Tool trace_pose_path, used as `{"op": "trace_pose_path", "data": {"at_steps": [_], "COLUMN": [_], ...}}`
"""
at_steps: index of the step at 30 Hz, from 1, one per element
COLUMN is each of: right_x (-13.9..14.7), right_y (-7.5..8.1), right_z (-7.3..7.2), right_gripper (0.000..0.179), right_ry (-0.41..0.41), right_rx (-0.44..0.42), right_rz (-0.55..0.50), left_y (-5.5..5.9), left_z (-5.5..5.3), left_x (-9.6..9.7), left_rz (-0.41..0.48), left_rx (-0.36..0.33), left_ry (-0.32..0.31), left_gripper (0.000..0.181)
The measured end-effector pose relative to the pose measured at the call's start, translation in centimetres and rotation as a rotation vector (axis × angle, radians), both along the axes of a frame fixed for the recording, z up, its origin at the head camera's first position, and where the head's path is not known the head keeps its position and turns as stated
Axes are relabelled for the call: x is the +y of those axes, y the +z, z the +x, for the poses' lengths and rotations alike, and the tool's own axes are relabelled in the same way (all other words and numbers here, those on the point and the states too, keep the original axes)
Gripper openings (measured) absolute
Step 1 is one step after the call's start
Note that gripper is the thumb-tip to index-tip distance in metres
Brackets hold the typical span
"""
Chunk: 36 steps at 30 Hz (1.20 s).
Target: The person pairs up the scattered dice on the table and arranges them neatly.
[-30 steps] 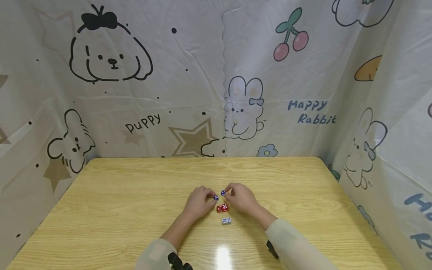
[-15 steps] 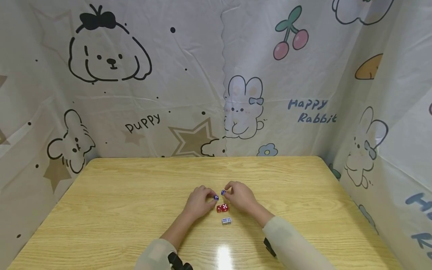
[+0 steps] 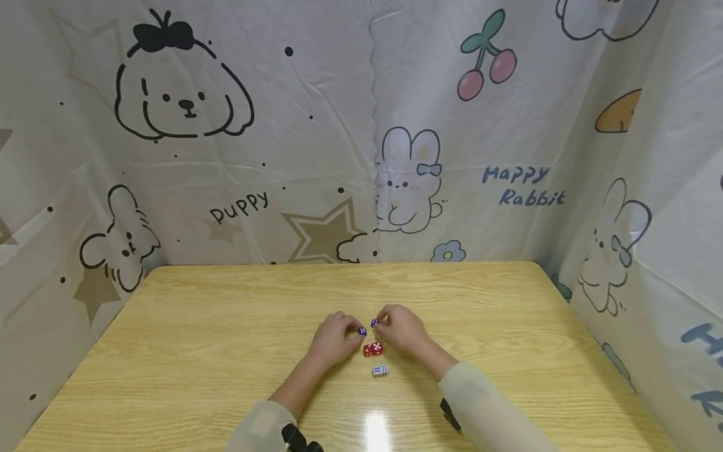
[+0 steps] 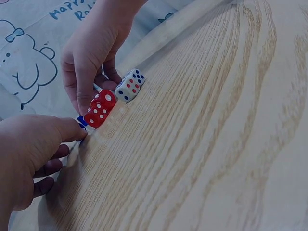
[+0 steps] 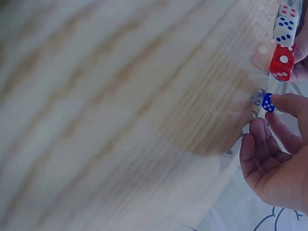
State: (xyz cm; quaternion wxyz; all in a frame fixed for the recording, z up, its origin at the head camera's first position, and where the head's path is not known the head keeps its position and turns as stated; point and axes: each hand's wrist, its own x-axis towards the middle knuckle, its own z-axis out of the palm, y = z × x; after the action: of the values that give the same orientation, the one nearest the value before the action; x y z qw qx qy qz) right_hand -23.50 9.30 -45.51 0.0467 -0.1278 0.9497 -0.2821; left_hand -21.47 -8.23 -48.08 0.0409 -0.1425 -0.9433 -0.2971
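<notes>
My left hand [image 3: 334,339] pinches a blue die [image 3: 363,331] between thumb and forefinger, low over the table. Just right of it and slightly farther back, my right hand [image 3: 402,328] pinches a second blue die [image 3: 374,322] the same way; the right wrist view shows this blue die [image 5: 268,102] with its white dots at the fingertips. A small gap parts the two blue dice. Nearer to me, two red dice [image 3: 373,349] sit side by side. Closer still, two white dice [image 3: 380,371] with blue and red dots stand against each other.
The dice rest on a wood-grain table [image 3: 226,314]. A pale cloth curtain [image 3: 316,125] with cartoon prints hangs behind the table's far edge and along both sides. Light-coloured sleeves [image 3: 486,402] and dark wrist straps lie over the near part of the table.
Both hands keep their pinch on the blue dice and barely move. The right forearm has shifted slightly left. The red and white dice stay where they were.
</notes>
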Motion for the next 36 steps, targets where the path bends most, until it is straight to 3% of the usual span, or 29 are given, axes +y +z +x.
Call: {"op": "trace_pose_path", "data": {"at_steps": [36], "right_x": [0.75], "right_y": [-0.25], "right_z": [-0.04], "right_gripper": [0.016], "right_ry": [0.031], "right_rx": [-0.003], "right_rz": [-0.025], "left_y": [-0.13], "left_z": [-0.13], "left_x": [0.02], "left_rz": [0.015], "left_rx": [-0.001], "left_ry": [-0.01], "left_gripper": [0.019]}}
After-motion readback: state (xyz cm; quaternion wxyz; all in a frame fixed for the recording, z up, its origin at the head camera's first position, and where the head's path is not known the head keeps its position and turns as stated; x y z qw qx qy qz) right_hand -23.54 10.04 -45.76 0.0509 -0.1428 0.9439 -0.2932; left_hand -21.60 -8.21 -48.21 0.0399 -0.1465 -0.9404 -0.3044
